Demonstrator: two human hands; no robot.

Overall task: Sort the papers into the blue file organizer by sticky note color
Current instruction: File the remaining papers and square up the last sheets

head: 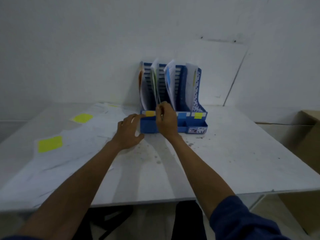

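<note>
Two bare forearms are being stretched across a stained white counter (225,153). To the left, loose papers (72,153) are being shown spread flat, two of them tagged with yellow-green sticky notes (50,143). The left hand (129,131) is being rested against the near left corner of the blue file organizer (150,125), its grip apart and empty. Just beside it, the grip of the right hand (166,118) is being clamped, thumb against fingers, on the lower edge of a sheet (154,70) standing in the second slot from the left. The sheet's long axis is being held nearly upright, rising up and away from that grip, so a short push down and back is judged to be what is needed next. That slot's label is being hidden by the hand; an orange label (150,113), a blue label (181,116) and a yellow label (198,115) are being displayed on the others.
</note>
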